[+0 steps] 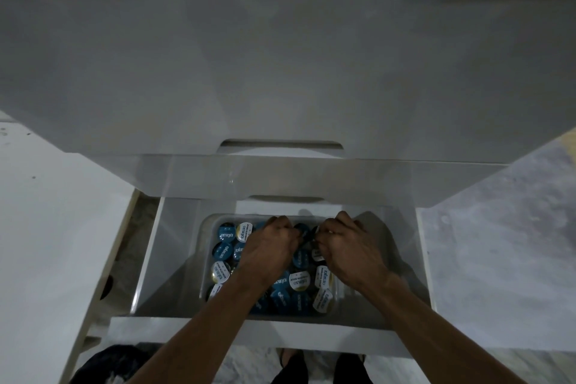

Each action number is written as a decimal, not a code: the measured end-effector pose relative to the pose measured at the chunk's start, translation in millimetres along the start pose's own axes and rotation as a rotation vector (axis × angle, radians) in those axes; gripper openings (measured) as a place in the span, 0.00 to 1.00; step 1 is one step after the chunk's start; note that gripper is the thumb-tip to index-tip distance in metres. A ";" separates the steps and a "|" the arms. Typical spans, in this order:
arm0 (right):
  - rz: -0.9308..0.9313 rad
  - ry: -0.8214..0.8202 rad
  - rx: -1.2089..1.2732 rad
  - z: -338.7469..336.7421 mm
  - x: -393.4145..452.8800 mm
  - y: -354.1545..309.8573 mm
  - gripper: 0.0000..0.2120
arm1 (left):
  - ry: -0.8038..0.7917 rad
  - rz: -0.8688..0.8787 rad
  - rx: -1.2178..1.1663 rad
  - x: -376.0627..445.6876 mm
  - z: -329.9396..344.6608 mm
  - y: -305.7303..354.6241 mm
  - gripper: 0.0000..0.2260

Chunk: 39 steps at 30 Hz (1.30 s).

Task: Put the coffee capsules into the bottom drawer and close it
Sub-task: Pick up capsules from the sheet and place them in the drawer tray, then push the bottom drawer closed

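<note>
The white bottom drawer (249, 332) is pulled open below me. Inside it sits a clear plastic tray (205, 227) filled with several coffee capsules (225, 232) with blue or white lids. Both my hands are down inside the tray. My left hand (268, 254) has curled fingers over the capsules near the tray's middle. My right hand (346, 246) is curled beside it, pinching a dark capsule (307, 238) between the two hands. Whether the left hand grips the same capsule is hidden by its knuckles.
The closed upper drawers (280, 72) of the white cabinet overhang the open drawer. A white surface (46, 227) lies on the left, and grey marbled floor (505, 243) on the right. My feet (321, 368) stand in front of the drawer, and a dark bundle (109, 365) lies at lower left.
</note>
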State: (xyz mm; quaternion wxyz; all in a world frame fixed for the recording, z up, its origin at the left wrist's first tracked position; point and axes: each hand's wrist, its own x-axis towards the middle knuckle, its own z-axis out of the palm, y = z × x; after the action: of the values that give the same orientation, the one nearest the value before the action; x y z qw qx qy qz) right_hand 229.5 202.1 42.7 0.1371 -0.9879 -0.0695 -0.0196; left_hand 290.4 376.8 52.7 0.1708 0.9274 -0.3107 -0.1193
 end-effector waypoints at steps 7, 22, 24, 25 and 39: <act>0.040 -0.022 -0.002 3.0 4.0 -1.0 0.04 | -0.004 -0.087 -0.078 2.7 -0.4 -0.4 0.11; 0.258 0.095 0.332 -12.1 5.2 -12.4 0.10 | 0.088 -0.102 -0.172 -9.3 -14.2 -13.4 0.12; 0.270 0.108 0.339 -13.2 2.8 -16.2 0.09 | 0.096 -0.085 -0.175 -12.2 -17.2 -15.2 0.11; 0.281 0.109 0.345 -13.2 1.6 -18.4 0.10 | 0.097 -0.078 -0.175 -13.9 -18.6 -16.2 0.11; 0.348 0.241 0.482 -57.2 -35.7 -71.3 0.17 | 0.299 -0.053 -0.212 -70.3 -41.9 -2.1 0.19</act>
State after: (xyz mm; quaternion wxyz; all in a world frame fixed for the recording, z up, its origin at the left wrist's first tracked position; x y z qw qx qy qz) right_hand 182.9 249.7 114.8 0.3756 -0.9147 0.1148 -0.0957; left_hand 250.5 432.0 98.2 0.3089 0.9194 -0.2428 -0.0167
